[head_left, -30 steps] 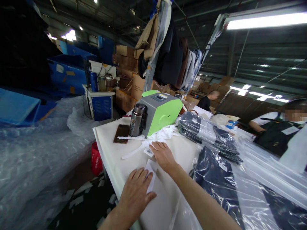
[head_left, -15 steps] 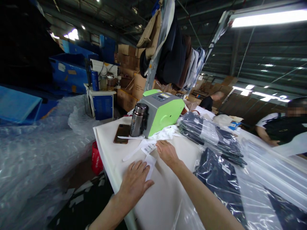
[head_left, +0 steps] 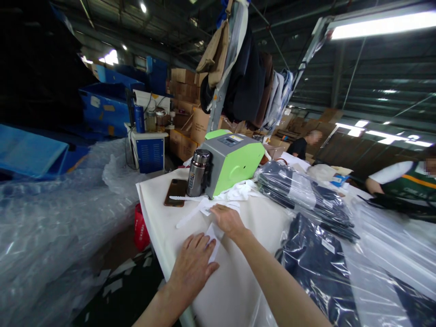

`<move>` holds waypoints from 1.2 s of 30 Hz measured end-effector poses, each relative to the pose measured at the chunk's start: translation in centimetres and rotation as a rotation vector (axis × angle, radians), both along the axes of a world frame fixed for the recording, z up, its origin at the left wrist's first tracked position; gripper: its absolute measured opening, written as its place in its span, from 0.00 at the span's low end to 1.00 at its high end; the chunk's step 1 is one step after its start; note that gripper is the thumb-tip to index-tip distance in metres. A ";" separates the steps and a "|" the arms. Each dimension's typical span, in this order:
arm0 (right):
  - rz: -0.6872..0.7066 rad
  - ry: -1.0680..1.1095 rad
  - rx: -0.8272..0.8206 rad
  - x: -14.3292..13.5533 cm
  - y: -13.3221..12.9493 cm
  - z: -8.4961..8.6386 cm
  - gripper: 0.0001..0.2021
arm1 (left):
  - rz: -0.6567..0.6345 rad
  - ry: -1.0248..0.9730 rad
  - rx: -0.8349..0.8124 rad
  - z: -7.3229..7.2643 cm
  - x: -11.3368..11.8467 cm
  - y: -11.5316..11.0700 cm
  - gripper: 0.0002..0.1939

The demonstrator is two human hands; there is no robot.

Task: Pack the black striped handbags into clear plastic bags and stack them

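Observation:
My left hand [head_left: 195, 261] lies flat, fingers stretched out, on a white paper slip [head_left: 214, 240] on the white table. Just beyond it, my right hand [head_left: 229, 220] has its fingers curled together at a printed white label [head_left: 206, 210]; they cover most of it, and the exact grip is partly hidden. A narrow white strip [head_left: 187, 218] runs to the left from the label. Behind my hands stands a green and grey machine [head_left: 235, 161], with crumpled white material [head_left: 240, 190] at its foot.
A steel flask [head_left: 198, 175] and a phone [head_left: 175, 192] sit left of the machine. On the right are bagged dark garments [head_left: 303, 195] and clear plastic bags [head_left: 384, 236]. Bubble wrap [head_left: 68, 218] fills the left side. Two people are at the far right.
My right hand has moved a little to the left and now covers most of the printed label. My left hand stays on the paper slip. The view has shifted slightly.

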State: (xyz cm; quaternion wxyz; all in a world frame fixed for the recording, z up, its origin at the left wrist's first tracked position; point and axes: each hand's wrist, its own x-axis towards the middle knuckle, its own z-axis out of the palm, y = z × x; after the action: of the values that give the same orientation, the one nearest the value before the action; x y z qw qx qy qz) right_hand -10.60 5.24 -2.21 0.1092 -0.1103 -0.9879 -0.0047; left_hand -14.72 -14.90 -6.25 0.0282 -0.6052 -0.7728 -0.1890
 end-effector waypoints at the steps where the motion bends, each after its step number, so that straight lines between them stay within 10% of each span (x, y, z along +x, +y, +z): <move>1: -0.032 0.015 -0.003 0.3 0.0 0.1 0.15 | 0.000 -0.001 -0.002 0.1 -0.1 0.1 0.25; 13: 0.096 -0.021 -0.169 3.9 -1.5 -0.7 0.20 | -0.005 0.027 0.250 -0.6 -2.0 1.3 0.17; 20: -0.223 0.152 -0.342 7.1 -3.9 4.5 0.26 | -0.061 -0.085 0.467 -1.6 -3.9 -0.4 0.18; 28: -0.473 0.136 -0.510 31.5 -10.0 11.2 0.16 | -0.313 -0.004 0.300 -1.7 4.5 -3.9 0.22; 36: -1.032 0.231 -0.394 53.4 -23.7 5.5 0.16 | -0.327 -0.236 0.148 -1.6 10.3 -6.9 0.21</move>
State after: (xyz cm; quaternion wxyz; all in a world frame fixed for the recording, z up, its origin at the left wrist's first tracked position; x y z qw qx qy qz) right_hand 42.79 -18.44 3.28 0.1775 -0.5972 -0.7697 0.1390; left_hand -4.40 -21.77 -7.82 -0.0493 -0.6923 -0.6464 -0.3169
